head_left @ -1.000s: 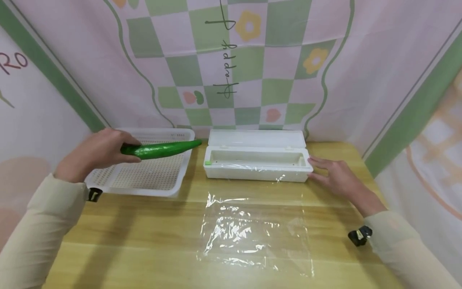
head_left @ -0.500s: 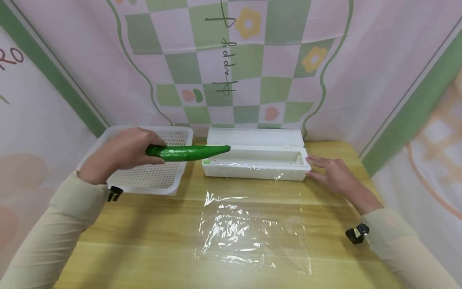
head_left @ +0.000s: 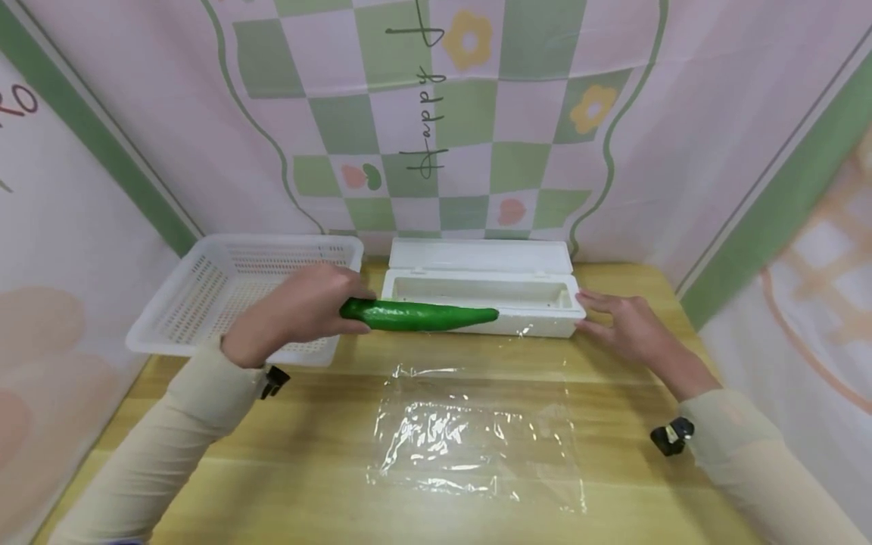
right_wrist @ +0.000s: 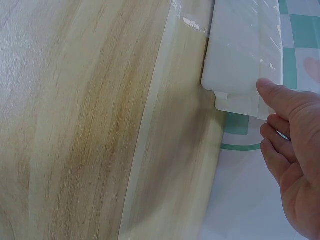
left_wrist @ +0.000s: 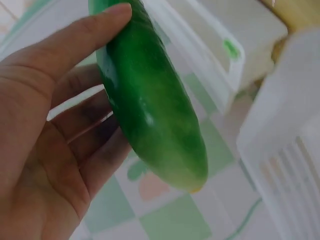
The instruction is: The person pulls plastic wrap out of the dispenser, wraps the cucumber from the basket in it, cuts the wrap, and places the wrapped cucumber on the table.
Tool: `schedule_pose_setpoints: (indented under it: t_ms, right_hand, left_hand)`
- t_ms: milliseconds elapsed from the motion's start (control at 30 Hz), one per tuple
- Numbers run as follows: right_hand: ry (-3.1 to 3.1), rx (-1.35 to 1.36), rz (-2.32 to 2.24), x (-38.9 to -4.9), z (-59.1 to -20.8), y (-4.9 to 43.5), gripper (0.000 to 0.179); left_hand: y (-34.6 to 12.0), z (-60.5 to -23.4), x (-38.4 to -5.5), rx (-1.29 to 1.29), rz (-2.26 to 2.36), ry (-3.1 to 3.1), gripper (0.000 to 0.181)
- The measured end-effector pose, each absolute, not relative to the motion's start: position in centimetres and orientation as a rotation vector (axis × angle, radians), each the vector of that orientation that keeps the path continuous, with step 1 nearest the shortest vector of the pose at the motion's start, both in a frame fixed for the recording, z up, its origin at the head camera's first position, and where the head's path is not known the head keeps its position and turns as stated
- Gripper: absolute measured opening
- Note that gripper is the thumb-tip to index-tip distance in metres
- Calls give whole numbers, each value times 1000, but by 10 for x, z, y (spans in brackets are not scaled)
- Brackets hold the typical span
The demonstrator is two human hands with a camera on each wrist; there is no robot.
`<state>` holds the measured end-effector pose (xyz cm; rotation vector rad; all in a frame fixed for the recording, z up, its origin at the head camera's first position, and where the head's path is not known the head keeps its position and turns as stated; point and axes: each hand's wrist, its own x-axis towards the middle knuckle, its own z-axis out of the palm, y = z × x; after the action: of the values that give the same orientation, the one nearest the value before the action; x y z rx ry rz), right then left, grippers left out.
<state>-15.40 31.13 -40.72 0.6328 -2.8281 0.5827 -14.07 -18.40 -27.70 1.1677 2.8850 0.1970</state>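
My left hand (head_left: 303,306) holds a green cucumber (head_left: 422,315) by one end, above the table. In the left wrist view the thumb lies along one side of the cucumber (left_wrist: 150,100), with fingers behind it. The cucumber's narrow end points right, in front of the white cling film box (head_left: 531,325), overlapping its front wall in the head view. The box's lid (head_left: 477,256) stands raised at the back. Clear cling film (head_left: 470,439) runs from the box's front onto the table. My right hand (head_left: 633,329) grips the box's right end between thumb and fingers.
A white perforated basket (head_left: 163,346) stands at the left, partly behind my left arm. The wooden table (head_left: 306,469) extends forward of the box and film. A patterned cloth backdrop (head_left: 470,166) rises directly behind the box.
My left hand has carried the cucumber rightward from over the basket to before the box, and somewhat nearer the viewer. My right hand keeps its place at the box's end.
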Motion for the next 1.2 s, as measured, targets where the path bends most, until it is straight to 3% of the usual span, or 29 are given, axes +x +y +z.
schedule_pose_setpoints:
  t_ms: [567,1200]
  right_hand:
    - [-2851,601,564,-154,-406,313,52]
    - [-2824,644,565,-153,-407,309,52]
  left_hand:
    - [-132,-331,-103,1313,335,2752,29]
    - [-98,-391,-73,1264,371,2657,31]
